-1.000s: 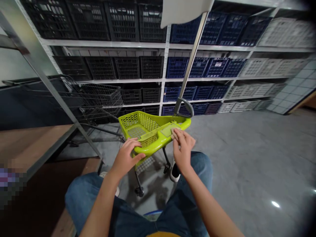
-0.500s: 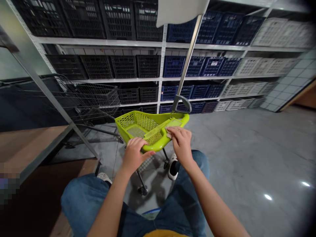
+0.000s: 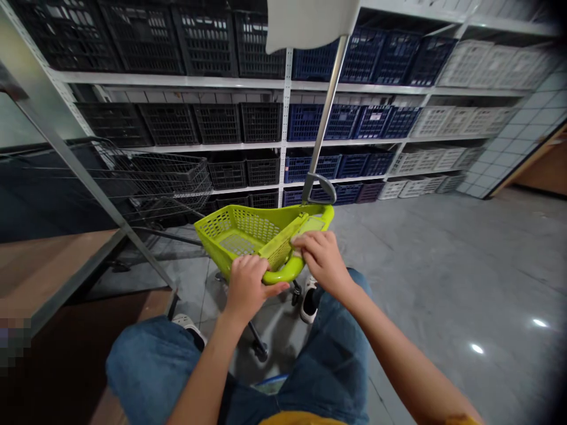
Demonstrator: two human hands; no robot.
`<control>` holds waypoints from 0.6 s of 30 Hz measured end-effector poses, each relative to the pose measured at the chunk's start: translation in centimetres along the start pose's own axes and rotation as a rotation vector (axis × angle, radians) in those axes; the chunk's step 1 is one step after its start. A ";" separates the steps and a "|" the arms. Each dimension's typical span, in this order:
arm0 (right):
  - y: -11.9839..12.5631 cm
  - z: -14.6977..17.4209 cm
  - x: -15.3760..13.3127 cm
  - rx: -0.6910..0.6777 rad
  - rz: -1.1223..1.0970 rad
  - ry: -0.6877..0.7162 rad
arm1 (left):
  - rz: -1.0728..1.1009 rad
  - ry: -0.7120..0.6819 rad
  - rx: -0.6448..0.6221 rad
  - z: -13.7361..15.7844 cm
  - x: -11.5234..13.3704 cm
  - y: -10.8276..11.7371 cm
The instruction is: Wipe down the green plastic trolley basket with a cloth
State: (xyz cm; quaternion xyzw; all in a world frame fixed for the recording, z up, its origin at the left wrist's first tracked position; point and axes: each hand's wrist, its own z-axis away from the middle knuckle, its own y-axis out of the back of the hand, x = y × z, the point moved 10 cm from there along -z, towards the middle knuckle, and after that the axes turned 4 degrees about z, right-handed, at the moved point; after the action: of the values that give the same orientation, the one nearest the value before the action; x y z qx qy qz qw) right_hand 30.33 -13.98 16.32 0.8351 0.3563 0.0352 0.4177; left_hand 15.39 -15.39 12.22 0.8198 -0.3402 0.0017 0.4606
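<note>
A small lime-green shopping cart [image 3: 254,233] with a perforated basket stands between my knees, its curved handle toward me. My left hand [image 3: 248,286] is closed around the left corner of the handle, thumb along the near side. On the right part of the handle [image 3: 283,274] my right hand [image 3: 322,257] presses down, fingers bent over a small pale cloth [image 3: 297,251]; most of this cloth is hidden under the fingers. A metal pole [image 3: 328,109] with a grey loop bracket [image 3: 322,188] at its foot rises from the cart's far right corner, bearing a white panel [image 3: 310,23].
Behind the cart, white shelving [image 3: 286,127] carries black crates [image 3: 217,124], blue crates [image 3: 341,122] and white crates [image 3: 432,122]. A wire shopping cart [image 3: 163,177] stands at the left, beside a metal-framed rack with brown boards [image 3: 53,260]. Grey floor [image 3: 425,283] stretches to the right.
My right hand has slid with the cloth slightly toward me along the handle. The cart's handle end has shifted a little nearer, and my left hand keeps its hold. The view has moved slightly.
</note>
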 end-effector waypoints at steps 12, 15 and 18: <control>0.3 -3.4 1.8 -0.275 0.070 0.184 | 0.028 0.041 0.055 0.6 1.9 -0.8; 0.0 -2.1 -0.6 -0.405 0.008 0.260 | 0.029 0.049 0.039 0.4 1.8 -1.0; 0.2 -1.2 -1.2 -0.376 -0.008 0.240 | 0.027 0.072 0.022 -0.2 1.6 -1.5</control>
State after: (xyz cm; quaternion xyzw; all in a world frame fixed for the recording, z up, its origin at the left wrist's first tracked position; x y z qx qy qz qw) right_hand 29.10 -14.03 17.47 0.7309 0.3937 0.1986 0.5209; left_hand 17.53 -15.63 11.77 0.8196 -0.3347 0.0411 0.4633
